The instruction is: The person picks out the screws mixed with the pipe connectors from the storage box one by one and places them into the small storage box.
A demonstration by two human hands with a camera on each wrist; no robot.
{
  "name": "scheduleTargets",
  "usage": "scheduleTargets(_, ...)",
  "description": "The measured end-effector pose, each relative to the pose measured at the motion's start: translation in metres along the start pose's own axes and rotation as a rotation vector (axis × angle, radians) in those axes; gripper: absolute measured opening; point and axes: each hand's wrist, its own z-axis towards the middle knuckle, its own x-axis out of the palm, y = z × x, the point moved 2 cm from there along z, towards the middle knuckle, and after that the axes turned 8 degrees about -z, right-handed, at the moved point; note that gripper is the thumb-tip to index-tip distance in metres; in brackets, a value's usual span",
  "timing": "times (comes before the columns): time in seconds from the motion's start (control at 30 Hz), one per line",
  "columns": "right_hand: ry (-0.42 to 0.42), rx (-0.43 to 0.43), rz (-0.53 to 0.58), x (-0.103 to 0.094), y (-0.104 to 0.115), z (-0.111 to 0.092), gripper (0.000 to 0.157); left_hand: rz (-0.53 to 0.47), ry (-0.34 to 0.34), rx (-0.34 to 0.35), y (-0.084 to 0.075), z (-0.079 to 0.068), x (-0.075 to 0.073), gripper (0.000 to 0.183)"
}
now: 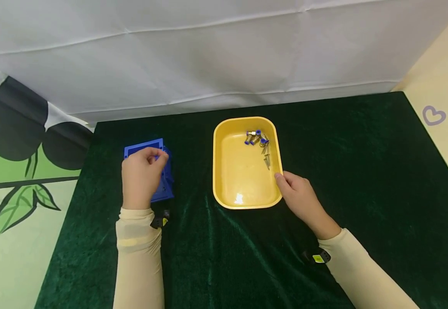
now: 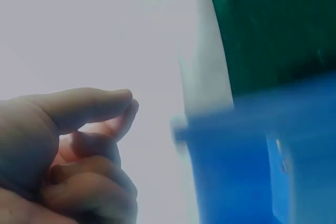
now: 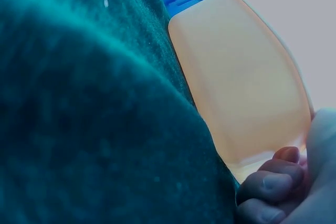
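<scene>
My left hand [image 1: 142,177] is over a blue plastic bin [image 1: 163,194], covering part of it in the head view. Its thumb and index fingertips [image 2: 126,97] meet while the other fingers curl in, and nothing shows between them in the left wrist view. With thumb over the rim and fingers against the outer wall, my right hand [image 1: 300,198] grips a yellow tray [image 1: 220,201] at its lower right corner. Inside the tray, brass fittings with blue ends [image 1: 255,137] lie in a cluster at the far right. Several screws [image 1: 267,159] lie just below them.
Dark green velvet cloth [image 1: 362,171] covers the table and is wrinkled in front of the tray. A white curtain [image 1: 208,64] hangs along the far edge. The blue bin stands left of the tray, with a strip of cloth between them.
</scene>
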Motion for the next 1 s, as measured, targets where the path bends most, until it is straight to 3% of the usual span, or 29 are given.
scheduleTargets(0.33, -0.007, -0.007, 0.007, -0.001, -0.002, 0.000, 0.046, -0.057, 0.131, 0.212, -0.069, -0.001, 0.039, 0.018)
scheduleTargets(0.63, -0.008, -0.014, 0.019, -0.002, -0.001, 0.001, 0.044, -0.084, 0.291, 0.334, -0.137, -0.007, 0.073, 0.016)
scheduleTargets(0.83, 0.000, -0.047, 0.028, -0.001, -0.002, 0.001, 0.045, -0.095, 0.337, 0.332, -0.159, -0.008, 0.091, 0.016)
scheduleTargets(1.0, -0.010, -0.056, 0.022, -0.001, -0.002, 0.002, 0.045, -0.038, 0.370, 0.313, -0.162, 0.002, 0.112, 0.015)
